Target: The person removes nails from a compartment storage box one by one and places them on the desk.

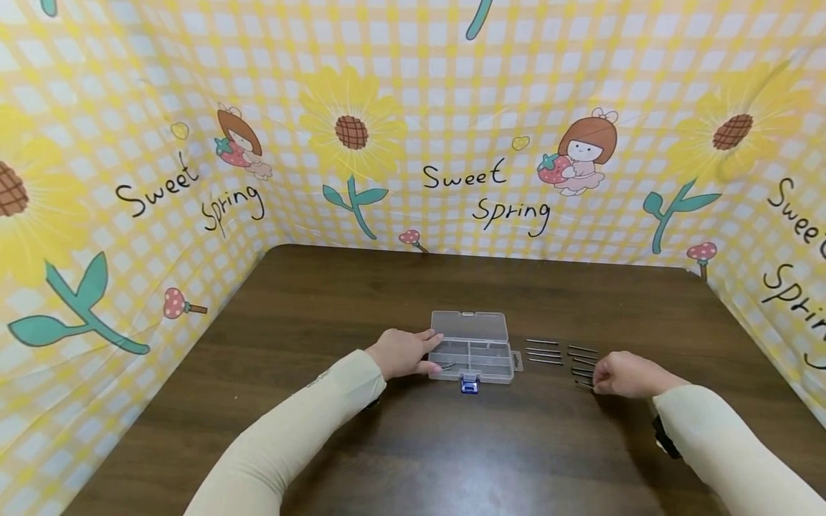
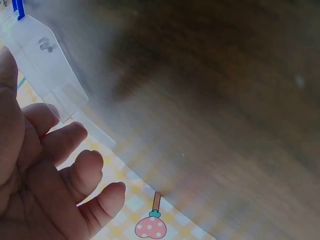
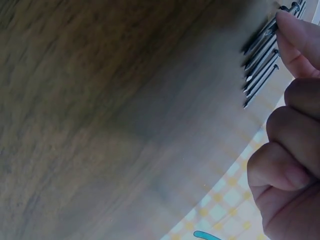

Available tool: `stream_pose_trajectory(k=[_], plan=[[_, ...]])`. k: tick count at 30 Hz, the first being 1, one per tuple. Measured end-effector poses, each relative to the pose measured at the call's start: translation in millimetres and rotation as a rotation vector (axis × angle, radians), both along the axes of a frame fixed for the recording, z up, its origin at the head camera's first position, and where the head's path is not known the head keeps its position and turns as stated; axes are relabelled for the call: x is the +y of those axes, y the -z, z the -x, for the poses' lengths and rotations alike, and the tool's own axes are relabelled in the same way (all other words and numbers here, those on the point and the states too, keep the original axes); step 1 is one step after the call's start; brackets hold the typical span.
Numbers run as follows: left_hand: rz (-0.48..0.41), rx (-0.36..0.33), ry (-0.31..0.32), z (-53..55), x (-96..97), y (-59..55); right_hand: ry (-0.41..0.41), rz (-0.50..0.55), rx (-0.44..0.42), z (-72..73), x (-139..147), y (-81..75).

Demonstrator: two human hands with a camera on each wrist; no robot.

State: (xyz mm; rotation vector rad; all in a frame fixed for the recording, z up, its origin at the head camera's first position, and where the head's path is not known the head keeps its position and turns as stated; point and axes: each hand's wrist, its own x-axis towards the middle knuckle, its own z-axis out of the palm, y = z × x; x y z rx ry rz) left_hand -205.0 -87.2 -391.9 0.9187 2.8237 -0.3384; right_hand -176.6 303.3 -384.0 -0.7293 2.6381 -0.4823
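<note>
Right hand (image 1: 626, 374) has the key spot on my feed: the darker nails (image 1: 583, 349) lie immediately to its left, long axes running roughly left to right, heads towards its fingers. The thumb and fingertip come close together at the head end of the nearest nail, other fingers curled under; whether they actually pinch it, I can't tell from here. That hand is by far the nearer of the 2 to this group. Further left, 4 brighter nails (image 1: 544, 351) lie in a loose parallel stack, between the dark group and the box (image 1: 490, 378).

Over on the box I've got the left hand (image 1: 403, 353), fingers spread and relaxed, touching its left end, thumb low at the front corner.

Materials, then: the box is thin clear plastic, rectangular, divided inside, its flat lid (image 1: 470, 326) folded back, a glossy blue latch (image 1: 470, 385) in front. Small metal pieces (image 1: 447, 366) sit in the front left compartment. Nails slim, hard, straight; table (image 1: 477, 444) dark brown, wood-grained, with a soft sheen.
</note>
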Motion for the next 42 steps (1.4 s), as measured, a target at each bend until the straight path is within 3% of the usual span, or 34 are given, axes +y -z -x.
stream_pose_trajectory(k=[19,27,42], plan=[[-0.013,-0.015,0.003,-2.4,-0.1,-7.5,-0.014,-0.03,0.018,1.8,0,3.0],[-0.005,-0.025,-0.003,-1.2,0.3,-5.4,-0.015,-0.044,0.023,2.4,1,4.0],[-0.013,-0.029,0.0,0.1,-0.3,-3.4,0.006,-0.061,0.008,9.6,-3,-6.7]])
